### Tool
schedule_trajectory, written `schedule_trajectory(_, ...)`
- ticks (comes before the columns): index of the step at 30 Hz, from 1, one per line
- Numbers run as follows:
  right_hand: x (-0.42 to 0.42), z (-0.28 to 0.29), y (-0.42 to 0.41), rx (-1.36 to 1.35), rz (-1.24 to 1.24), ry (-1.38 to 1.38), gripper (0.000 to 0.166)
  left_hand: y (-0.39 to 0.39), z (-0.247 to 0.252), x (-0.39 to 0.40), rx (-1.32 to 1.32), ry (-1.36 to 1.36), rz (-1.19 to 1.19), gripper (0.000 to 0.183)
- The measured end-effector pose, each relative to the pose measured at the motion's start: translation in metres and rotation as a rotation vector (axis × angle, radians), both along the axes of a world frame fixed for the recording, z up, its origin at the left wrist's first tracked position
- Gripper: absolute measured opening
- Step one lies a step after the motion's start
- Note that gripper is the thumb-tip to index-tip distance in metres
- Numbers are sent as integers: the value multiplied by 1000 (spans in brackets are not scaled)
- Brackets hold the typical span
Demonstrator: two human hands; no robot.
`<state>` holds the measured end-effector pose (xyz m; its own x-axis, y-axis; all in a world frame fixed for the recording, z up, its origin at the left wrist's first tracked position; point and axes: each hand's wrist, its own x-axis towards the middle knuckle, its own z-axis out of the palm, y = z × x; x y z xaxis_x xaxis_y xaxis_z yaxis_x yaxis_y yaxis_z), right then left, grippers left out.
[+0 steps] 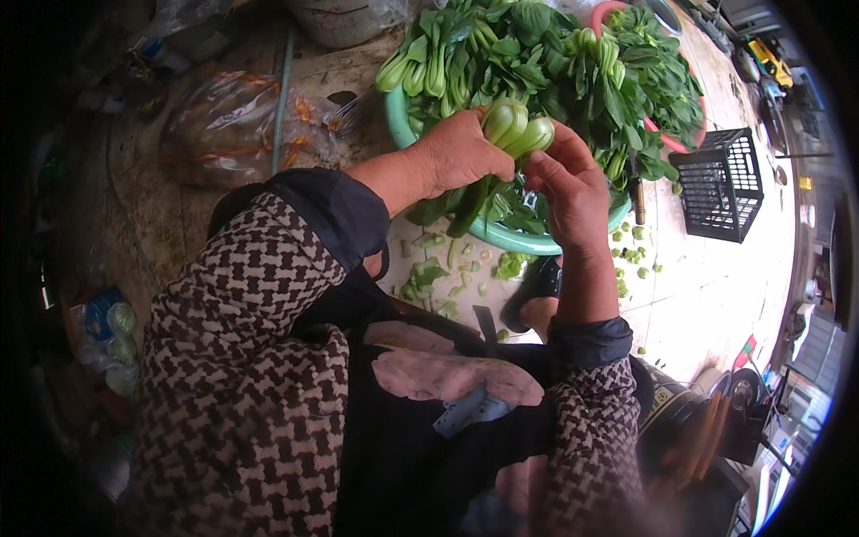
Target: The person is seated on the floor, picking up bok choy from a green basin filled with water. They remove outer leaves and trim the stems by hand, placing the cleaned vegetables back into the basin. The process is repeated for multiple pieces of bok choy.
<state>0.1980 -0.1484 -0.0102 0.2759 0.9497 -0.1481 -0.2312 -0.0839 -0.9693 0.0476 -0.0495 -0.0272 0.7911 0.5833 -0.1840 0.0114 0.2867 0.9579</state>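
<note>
My left hand [463,153] grips a head of bok choy [504,124], its pale green base pointing up and its leaves hanging below. The fingers and thumb of my right hand [569,178] pinch an outer stalk at the base's right side. Both hands are above the near part of a green plastic basin [515,237], which is heaped with bok choy [436,70]. Against the basin's right rim stands a knife, its wooden handle [639,203] showing; its blade is mostly hidden by leaves.
A red basin [701,127] of greens and a black plastic crate [725,184] stand at the right. Leaf scraps [423,276] and cut stem ends [633,255] litter the tiled floor. Filled clear plastic bags [221,131] lie left, beside a green hose [282,101]; a bucket [345,20] stands behind.
</note>
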Motion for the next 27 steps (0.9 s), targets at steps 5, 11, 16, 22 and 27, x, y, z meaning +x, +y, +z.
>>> schedule_trajectory(5, -6, 2, 3, 75, 4, 40, 38, -5, 4, 2, -208, -191, 1, 35)
schedule_trajectory(11, -7, 11, 0, 12, 53, 36, 36, -7, 7, 0, -281, -79, -60, 25)
schedule_trajectory(16, 6, 23, 0, -119, 117, -42, 37, -11, 8, 1, -285, -3, -145, 18)
schedule_trajectory(22, -23, 28, 3, -64, 38, -510, 33, -27, 31, 4, -15, 214, -225, 14)
schedule_trajectory(27, -18, 15, 10, 112, -24, -739, 31, -26, 23, 5, 46, 144, -203, 16)
